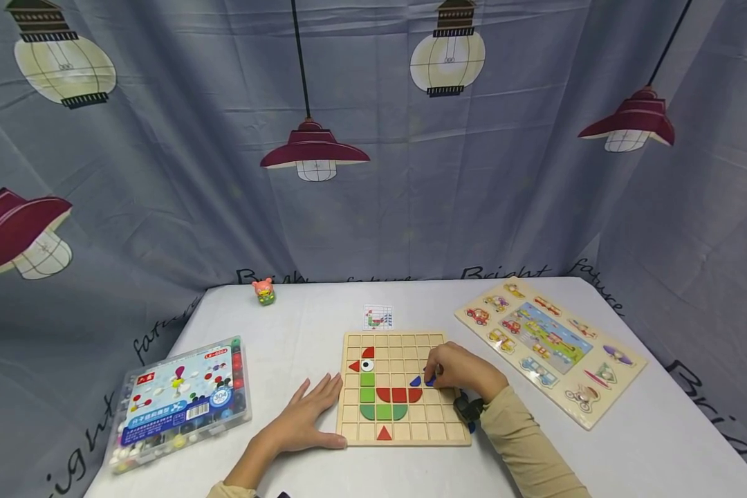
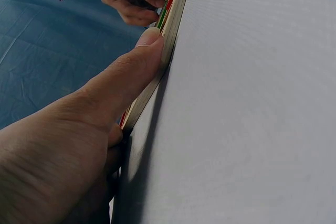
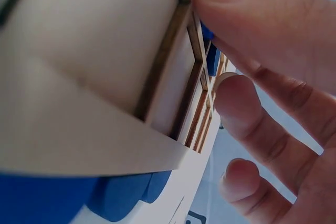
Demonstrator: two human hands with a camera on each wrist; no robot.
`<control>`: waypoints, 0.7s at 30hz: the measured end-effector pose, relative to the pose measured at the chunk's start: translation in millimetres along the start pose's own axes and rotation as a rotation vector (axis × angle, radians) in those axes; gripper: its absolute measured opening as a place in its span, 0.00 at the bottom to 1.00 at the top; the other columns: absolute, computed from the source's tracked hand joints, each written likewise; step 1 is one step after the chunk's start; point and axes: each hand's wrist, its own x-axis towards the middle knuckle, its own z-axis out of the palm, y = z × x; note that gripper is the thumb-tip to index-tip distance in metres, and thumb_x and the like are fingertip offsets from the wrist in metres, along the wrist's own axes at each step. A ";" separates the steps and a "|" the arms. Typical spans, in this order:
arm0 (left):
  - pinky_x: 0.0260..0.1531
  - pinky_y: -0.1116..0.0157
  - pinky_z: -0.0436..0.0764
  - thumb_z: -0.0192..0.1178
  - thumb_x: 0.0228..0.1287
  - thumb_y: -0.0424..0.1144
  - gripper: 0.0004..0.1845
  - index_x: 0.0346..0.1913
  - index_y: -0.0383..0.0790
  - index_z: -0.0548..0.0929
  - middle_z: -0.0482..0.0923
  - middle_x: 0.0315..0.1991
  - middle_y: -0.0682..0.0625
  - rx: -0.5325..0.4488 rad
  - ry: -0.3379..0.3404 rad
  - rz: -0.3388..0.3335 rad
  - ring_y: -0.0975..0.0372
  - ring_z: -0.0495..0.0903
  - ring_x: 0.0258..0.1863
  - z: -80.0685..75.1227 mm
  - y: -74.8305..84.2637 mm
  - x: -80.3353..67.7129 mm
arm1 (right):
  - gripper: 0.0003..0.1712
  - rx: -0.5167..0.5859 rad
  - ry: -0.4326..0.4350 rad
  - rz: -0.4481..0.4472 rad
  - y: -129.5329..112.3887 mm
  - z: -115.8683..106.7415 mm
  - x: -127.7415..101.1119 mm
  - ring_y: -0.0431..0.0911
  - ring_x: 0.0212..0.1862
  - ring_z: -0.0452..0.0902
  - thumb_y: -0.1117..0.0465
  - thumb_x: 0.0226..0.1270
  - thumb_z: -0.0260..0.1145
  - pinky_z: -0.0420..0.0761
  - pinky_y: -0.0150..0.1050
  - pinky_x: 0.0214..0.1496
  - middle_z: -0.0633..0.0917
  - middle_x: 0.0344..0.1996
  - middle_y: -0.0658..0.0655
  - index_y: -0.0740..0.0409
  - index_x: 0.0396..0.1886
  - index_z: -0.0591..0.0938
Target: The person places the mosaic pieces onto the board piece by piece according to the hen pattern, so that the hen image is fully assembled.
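A wooden grid board (image 1: 436, 432) carries red, green and blue pieces laid out like a bird, with a round eye piece (image 1: 367, 364). My right hand (image 1: 463, 370) is over the board's right half, pinching a blue piece (image 3: 207, 31) between thumb and fingertips down at the grid. Just left of it, another blue piece (image 1: 416, 381) lies in a cell. My left hand (image 1: 305, 418) rests flat on the table with fingers spread, its fingertips and thumb (image 2: 149, 40) against the board's left edge. A red triangle (image 1: 384, 434) sits in the bottom row.
Behind the board lies a small pattern card (image 1: 378, 317). A clear case of coloured balls (image 1: 187, 394) is on the left, a vehicle puzzle board (image 1: 550, 349) on the right. A small figurine (image 1: 264, 291) stands at the back. Blue pieces (image 3: 128, 195) lie beside the board's right edge.
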 end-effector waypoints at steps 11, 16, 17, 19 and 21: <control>0.76 0.42 0.35 0.68 0.48 0.67 0.59 0.76 0.38 0.54 0.50 0.78 0.44 0.002 0.001 0.001 0.48 0.46 0.79 -0.7 0.8 -0.3 | 0.09 0.031 0.006 -0.008 1.2 -4.1 -2.5 0.36 0.27 0.72 0.72 0.48 0.74 0.75 0.28 0.27 0.87 0.31 0.47 0.54 0.28 0.90; 0.76 0.42 0.35 0.68 0.48 0.67 0.59 0.76 0.38 0.54 0.50 0.78 0.44 -0.008 0.000 -0.003 0.48 0.46 0.79 -1.1 2.3 -1.6 | 0.11 0.055 0.042 0.018 11.7 -12.8 -8.5 0.37 0.28 0.71 0.72 0.47 0.74 0.75 0.30 0.28 0.86 0.32 0.47 0.53 0.29 0.89; 0.76 0.42 0.34 0.68 0.48 0.67 0.59 0.76 0.38 0.54 0.50 0.78 0.44 -0.012 -0.001 -0.005 0.48 0.45 0.79 -0.9 2.4 -1.7 | 0.10 0.050 0.051 0.025 14.8 -14.4 -9.8 0.37 0.29 0.71 0.71 0.47 0.74 0.74 0.30 0.29 0.86 0.32 0.46 0.53 0.29 0.89; 0.76 0.42 0.34 0.68 0.48 0.67 0.59 0.76 0.37 0.54 0.50 0.78 0.44 -0.014 0.000 -0.003 0.48 0.45 0.79 -0.8 2.7 -2.0 | 0.10 0.050 0.057 0.036 20.8 -17.6 -12.6 0.37 0.29 0.71 0.71 0.48 0.75 0.74 0.30 0.29 0.86 0.32 0.47 0.53 0.29 0.89; 0.76 0.42 0.34 0.68 0.48 0.66 0.59 0.76 0.37 0.54 0.50 0.78 0.44 -0.016 0.000 -0.001 0.48 0.45 0.79 -0.6 2.6 -1.9 | 0.10 0.052 0.063 0.053 26.5 -19.9 -15.1 0.39 0.30 0.72 0.70 0.48 0.75 0.74 0.31 0.30 0.86 0.32 0.47 0.53 0.29 0.89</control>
